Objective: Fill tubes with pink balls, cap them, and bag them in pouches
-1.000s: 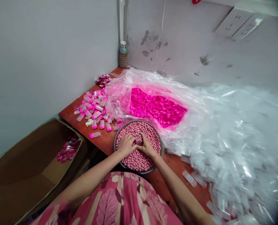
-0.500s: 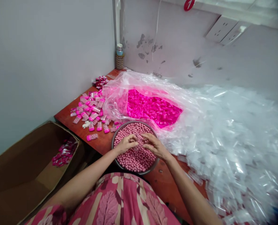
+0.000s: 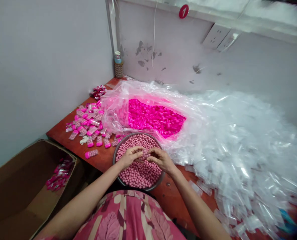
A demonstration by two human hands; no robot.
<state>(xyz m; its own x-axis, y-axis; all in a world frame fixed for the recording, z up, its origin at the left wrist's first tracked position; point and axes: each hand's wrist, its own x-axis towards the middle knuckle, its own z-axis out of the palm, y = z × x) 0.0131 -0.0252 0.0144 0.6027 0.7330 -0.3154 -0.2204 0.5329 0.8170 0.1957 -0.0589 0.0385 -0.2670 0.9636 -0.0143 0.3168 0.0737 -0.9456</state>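
Observation:
A round metal bowl (image 3: 117, 150) full of small pink balls (image 3: 138, 173) sits at the near edge of the red-brown table. Both hands hover just above the balls. My left hand (image 3: 129, 156) and my right hand (image 3: 161, 159) meet fingertip to fingertip, pinched on a small clear tube filled with pink balls (image 3: 144, 154). The tube lies across between the two hands and is partly covered by the fingers.
A clear bag of bright pink caps (image 3: 155, 117) lies behind the bowl. A big heap of clear tubes (image 3: 238, 146) fills the right side. Filled pink-capped tubes (image 3: 88, 125) are piled at left. A cardboard box (image 3: 25, 186) stands below the table's left edge. A small bottle (image 3: 117, 65) stands in the corner.
Both hands have risen out of the pink balls, where they were pressed down, and now hold a filled tube above the bowl. The camera view has shifted to the right and up.

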